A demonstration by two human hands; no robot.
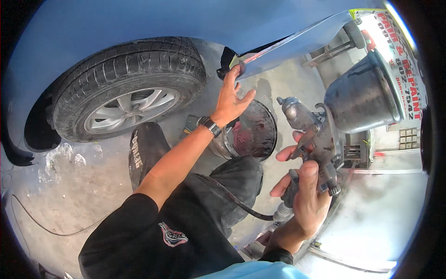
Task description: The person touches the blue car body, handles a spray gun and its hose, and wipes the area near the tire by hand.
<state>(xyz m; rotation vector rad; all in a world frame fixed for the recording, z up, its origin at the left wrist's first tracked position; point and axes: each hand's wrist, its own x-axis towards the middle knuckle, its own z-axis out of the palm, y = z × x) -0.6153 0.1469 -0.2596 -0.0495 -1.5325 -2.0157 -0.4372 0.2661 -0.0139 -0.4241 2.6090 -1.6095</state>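
While right hand [306,195] grips one spray gun [320,135], left hand [231,100] touches panel [288,44].

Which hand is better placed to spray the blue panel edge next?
Right. The right hand already grips the spray gun, fingers by its trigger. The left hand is spread on the blue panel edge, holding nothing.

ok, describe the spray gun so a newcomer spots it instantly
Start from the blue car body and its tyre, then look right. The right hand grips the spray gun: grey metal, with a dark cup on top and a hose at its base.
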